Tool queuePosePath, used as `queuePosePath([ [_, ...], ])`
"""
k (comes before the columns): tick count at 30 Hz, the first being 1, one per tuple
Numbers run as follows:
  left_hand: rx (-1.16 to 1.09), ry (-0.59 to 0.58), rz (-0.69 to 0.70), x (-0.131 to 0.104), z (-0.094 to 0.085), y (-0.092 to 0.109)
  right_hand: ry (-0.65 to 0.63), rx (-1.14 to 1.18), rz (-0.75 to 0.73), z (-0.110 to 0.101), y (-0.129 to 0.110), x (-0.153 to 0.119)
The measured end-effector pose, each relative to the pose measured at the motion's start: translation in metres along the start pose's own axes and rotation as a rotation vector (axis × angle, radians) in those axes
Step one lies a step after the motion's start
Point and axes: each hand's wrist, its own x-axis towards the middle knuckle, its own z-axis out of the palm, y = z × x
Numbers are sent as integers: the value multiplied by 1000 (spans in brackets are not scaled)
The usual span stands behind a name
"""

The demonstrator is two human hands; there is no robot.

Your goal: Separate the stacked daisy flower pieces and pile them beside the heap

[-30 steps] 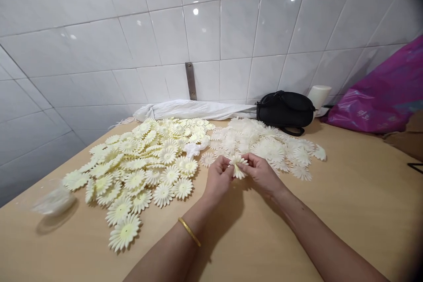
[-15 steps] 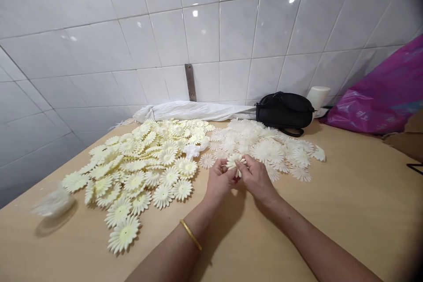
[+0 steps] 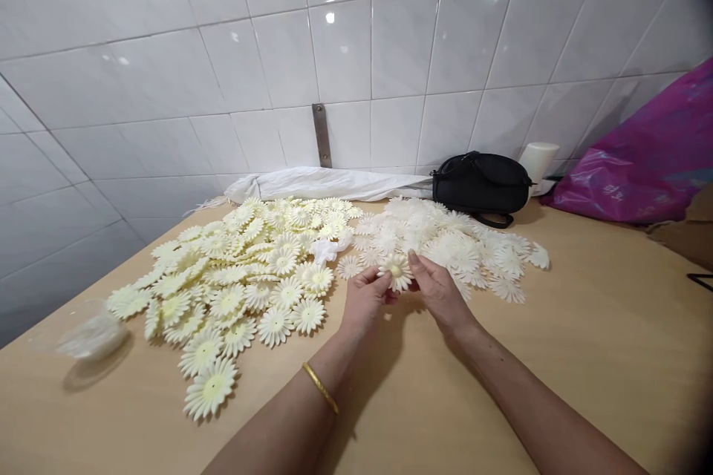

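some fingers are hidden behind the pale flower [image 3: 396, 272]. before the whiter pile [image 3: 445, 245], it is pinched by the left hand [image 3: 365, 303]; whether it is gripped by the right hand [image 3: 441, 295] cannot be told.

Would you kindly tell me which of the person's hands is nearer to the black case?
Right: the right hand is in front of the black case and to its left; the left hand is farther to the left.
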Motion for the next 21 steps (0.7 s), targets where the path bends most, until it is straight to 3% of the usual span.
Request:
queuePosePath([
  [5,1,11,2,3,-2,-1,-77,189,58,-1,-4,-1],
  [7,8,12,7,1,1,0,-108,155,28,0,-5,-1],
  [14,22,89,-16,-1,7,6,-36,28,-9,2,-3,-2],
  [21,-118,-1,-50,0,4,9,-41,366,106,1,1,1],
])
